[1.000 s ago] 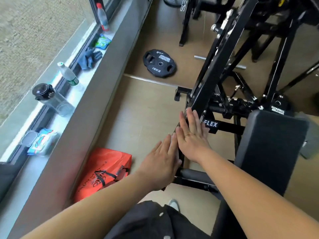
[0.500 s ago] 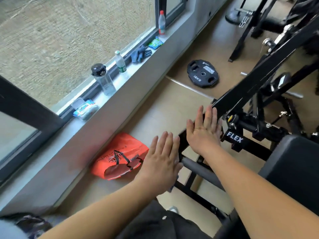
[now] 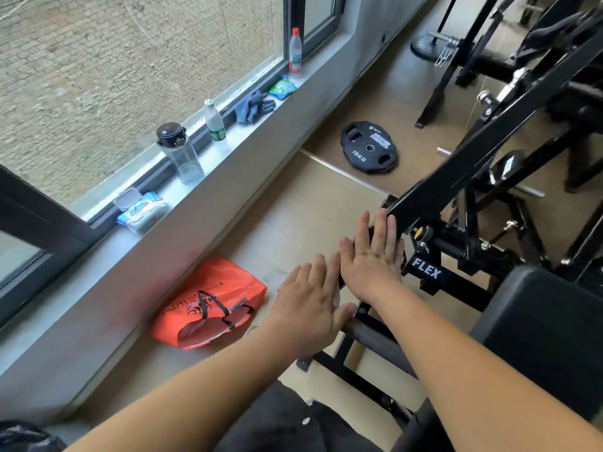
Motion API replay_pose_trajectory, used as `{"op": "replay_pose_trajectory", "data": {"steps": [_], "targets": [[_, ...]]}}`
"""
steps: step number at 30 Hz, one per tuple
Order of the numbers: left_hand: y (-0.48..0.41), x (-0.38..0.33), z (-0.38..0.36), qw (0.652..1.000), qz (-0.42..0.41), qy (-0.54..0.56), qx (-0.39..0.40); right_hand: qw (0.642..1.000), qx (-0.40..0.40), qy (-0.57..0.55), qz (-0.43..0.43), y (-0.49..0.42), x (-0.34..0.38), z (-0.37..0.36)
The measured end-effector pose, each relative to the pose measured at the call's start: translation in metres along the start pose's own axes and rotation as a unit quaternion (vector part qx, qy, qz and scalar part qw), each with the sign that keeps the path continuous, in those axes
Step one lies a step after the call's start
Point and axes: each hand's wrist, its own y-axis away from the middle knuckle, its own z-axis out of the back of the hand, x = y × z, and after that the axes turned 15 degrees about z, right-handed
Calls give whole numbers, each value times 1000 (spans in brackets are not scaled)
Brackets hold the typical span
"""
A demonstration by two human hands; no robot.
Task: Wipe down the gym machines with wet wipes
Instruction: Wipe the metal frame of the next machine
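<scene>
Both hands are open and flat, the fingers straight and close together, the backs turned up to the camera. The right hand [image 3: 368,259] lies on the lower end of the slanted black bar of the gym machine [image 3: 489,138], and its fingertips touch the bar. The left hand [image 3: 310,298] is just beside it, lower and more to the left, and its thumb touches a grey round bar [image 3: 368,336] of the frame. I cannot tell if a wipe lies under the palms.

Both forearms reach forward, almost parallel.

A label [image 3: 425,269] on the frame reads "FLEX". The weight plate [image 3: 368,146] on the floor shows "15KG" and "HAMMER STRENGTH". The pack of wet wipes [image 3: 143,212] lies at the near end of the window sill [image 3: 243,135], well apart from the hands. The writing on the orange bag [image 3: 208,305] under the sill is not readable.
</scene>
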Motion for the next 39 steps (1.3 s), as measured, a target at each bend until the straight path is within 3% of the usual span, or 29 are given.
{"op": "replay_pose_trajectory", "data": {"steps": [4, 7, 10, 14, 17, 22, 27, 30, 36, 39], "targets": [[29, 22, -1, 999, -27, 13, -19, 1000, 4, -13, 10, 0, -2, 2], [32, 33, 10, 997, -36, 65, 15, 1000, 1, -12, 12, 2, -1, 2], [-7, 14, 37, 987, 52, 149, 21, 999, 32, -29, 9, 1, 0, 9], [-19, -5, 38, 977, 132, 165, 8, 991, 126, -44, 2, -3, -11, 31], [-12, 13, 19, 945, 152, 290, 13, 987, 161, -12, 17, -1, -13, 39], [-30, -4, 11, 982, 127, 123, 66, 988, 152, -2, 21, 0, -9, 30], [-68, 3, 18, 963, 31, 214, 160, 990, 125, -65, 28, -1, -16, 30], [-50, 22, 23, 971, -23, 183, 149, 991, 119, -59, 29, -1, -17, 26], [-2, 71, 12, 990, -123, 69, 24, 993, 115, -36, 22, -2, -18, 20], [-23, 42, 26, 986, -72, 123, 89, 994, 103, -32, 19, -2, -19, 18]]}}
